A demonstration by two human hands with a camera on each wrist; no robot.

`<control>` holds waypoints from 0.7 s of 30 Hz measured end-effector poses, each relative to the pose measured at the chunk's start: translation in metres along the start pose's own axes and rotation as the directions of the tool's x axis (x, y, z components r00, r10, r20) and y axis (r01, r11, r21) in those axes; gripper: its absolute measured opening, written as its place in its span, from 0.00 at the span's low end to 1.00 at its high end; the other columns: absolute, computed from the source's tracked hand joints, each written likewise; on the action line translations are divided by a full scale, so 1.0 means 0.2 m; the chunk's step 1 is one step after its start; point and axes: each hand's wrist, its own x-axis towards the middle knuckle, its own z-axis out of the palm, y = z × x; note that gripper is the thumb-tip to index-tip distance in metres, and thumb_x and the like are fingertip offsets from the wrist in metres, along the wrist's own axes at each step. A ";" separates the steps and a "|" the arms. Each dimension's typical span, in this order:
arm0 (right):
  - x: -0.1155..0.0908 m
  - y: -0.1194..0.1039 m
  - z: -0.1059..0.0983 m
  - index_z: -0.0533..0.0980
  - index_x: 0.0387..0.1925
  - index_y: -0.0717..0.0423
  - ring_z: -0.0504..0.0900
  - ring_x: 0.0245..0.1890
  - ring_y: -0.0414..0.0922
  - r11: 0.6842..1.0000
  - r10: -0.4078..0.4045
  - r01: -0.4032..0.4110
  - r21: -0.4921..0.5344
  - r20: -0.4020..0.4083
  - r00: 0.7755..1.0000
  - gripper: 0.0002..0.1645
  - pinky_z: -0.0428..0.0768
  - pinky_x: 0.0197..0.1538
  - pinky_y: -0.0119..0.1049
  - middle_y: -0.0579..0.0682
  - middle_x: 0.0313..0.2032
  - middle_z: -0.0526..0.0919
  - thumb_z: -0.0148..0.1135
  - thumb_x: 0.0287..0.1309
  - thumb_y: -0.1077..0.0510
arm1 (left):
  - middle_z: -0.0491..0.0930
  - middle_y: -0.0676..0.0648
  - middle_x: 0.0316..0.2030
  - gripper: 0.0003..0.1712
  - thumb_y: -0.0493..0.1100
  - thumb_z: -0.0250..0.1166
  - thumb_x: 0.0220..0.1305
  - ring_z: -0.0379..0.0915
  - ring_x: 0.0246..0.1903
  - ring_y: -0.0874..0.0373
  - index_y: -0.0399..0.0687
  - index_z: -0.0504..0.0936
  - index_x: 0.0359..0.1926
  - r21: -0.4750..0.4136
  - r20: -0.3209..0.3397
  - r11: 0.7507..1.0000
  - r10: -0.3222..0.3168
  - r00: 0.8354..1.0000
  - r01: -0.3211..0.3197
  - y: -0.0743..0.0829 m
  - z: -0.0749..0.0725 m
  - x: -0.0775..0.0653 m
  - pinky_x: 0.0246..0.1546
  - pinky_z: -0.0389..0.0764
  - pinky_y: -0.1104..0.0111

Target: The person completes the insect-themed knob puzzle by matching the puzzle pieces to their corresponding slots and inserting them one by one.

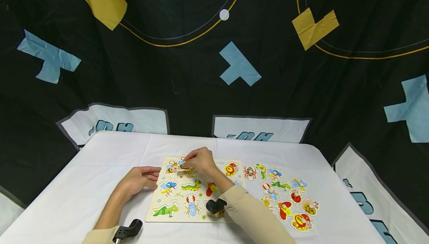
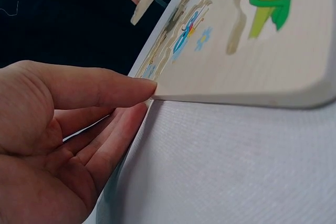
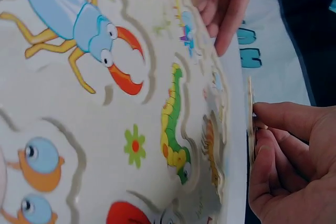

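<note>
A wooden insect puzzle board lies on the white table. My right hand pinches a small bee puzzle piece over the board's far left part. In the right wrist view the thin piece appears edge-on, raised above the board, its picture turned out of sight. Below it is a recess printed with a striped yellow insect. My left hand rests at the board's left side. Its thumb and fingertips touch the edge in the left wrist view, the fingers fairly straight.
Several loose insect pieces lie right of the board, among them a spider, a ladybird and a red butterfly. Behind the table hangs a black cloth with blue and yellow patches.
</note>
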 end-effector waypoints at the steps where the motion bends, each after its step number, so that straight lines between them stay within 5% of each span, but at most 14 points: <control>1: 0.00 -0.01 0.01 0.85 0.21 0.52 0.79 0.21 0.35 1.000 0.004 -0.004 -0.007 -0.003 1.000 0.06 0.73 0.26 0.28 0.40 0.18 0.83 0.77 0.39 0.59 | 0.82 0.43 0.41 0.38 0.26 0.71 0.37 0.78 0.38 0.55 0.34 0.76 0.57 -0.003 0.001 1.000 0.000 1.000 0.000 0.00 0.00 0.00 0.38 0.76 0.68; 21: 0.06 -0.03 0.17 0.84 0.18 0.48 0.76 0.21 0.36 0.996 0.083 -0.084 -0.027 -0.036 0.996 0.07 0.72 0.25 0.28 0.39 0.17 0.81 0.78 0.37 0.58 | 0.83 0.44 0.41 0.38 0.27 0.71 0.36 0.79 0.39 0.55 0.35 0.76 0.56 -0.025 0.000 1.000 -0.016 1.000 0.016 0.00 0.00 0.00 0.39 0.76 0.68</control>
